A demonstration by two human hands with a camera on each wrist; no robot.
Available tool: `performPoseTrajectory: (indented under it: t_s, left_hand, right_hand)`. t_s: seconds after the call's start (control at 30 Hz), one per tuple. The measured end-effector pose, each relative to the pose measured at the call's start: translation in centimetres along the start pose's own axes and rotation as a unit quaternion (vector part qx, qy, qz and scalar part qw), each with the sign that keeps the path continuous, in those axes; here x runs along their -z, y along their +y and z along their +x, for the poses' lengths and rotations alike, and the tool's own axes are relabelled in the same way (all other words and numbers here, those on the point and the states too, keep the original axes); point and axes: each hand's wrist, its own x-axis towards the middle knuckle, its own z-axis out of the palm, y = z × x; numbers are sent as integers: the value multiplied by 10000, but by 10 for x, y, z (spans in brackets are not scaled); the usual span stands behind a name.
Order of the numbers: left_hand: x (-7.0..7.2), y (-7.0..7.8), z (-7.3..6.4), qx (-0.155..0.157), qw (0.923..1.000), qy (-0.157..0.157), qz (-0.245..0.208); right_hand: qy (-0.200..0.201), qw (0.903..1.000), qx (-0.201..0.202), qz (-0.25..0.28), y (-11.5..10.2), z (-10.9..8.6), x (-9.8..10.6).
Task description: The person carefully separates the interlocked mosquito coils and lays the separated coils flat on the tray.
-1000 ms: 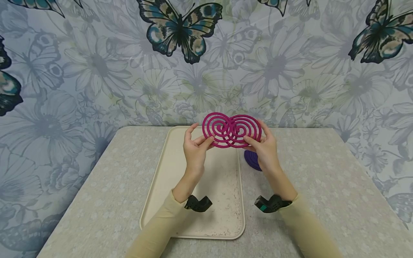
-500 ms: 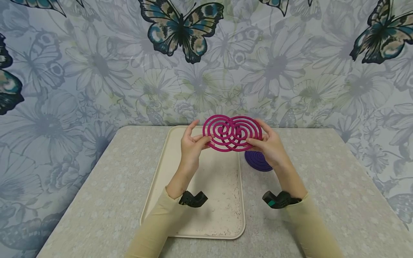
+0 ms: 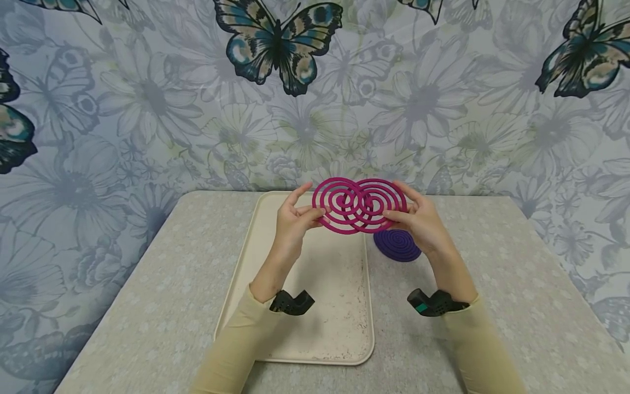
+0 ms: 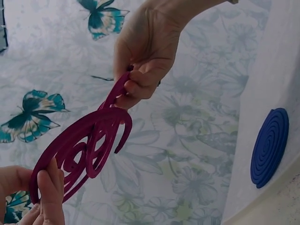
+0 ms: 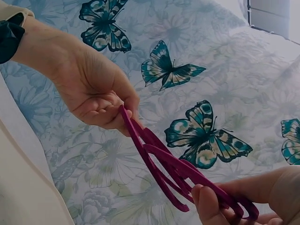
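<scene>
In the head view two magenta spirals overlap side by side, held up in the air above the tray's far end. My left hand [image 3: 290, 225] pinches the outer coil of the left spiral [image 3: 337, 179] between thumb and fingers, index finger raised. The right spiral's [image 3: 383, 180] outer edge is pinched by my right hand [image 3: 427, 225], thumb in front. From the left wrist view, the tilted magenta coils [image 4: 77, 130] cross each other midway between both hands. A flat purple spiral disc [image 3: 397, 247] lies on the table below the right hand, looking blue in the left wrist view.
A cream tray [image 3: 339, 306], with worn specks near its front right corner, lies on the pale patterned table [image 3: 482, 273] under the left arm. Behind the table stands a wall covering [image 3: 305, 131] with butterflies and flowers. Each wrist carries a black camera.
My right hand has shifted to the right and both wrists have spread apart. The magenta spirals have dropped slightly and overlap a little less. More of the purple disc shows.
</scene>
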Motion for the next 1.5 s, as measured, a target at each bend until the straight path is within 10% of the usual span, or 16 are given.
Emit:
performPoseTrajectory:
  t_s: [0.7, 0.9, 1.2, 1.5]
  left_hand:
    - [18, 16, 3, 605, 9848, -1580, 401]
    - [23, 18, 4, 369, 9892, -1391, 262]
    - [8, 4, 2, 93, 9995, -271, -148]
    - [-5, -6, -1, -86, 9984, 386, -411]
  right_hand:
    - [-1150, 9931, 206, -24, -14, -7, 32]
    - [-921, 9934, 397, 559, -18, -8, 34]
    - [395, 9850, 469, 1611, -14, -4, 16]
    - [1267, 9788, 518, 1526, -2, -1, -4]
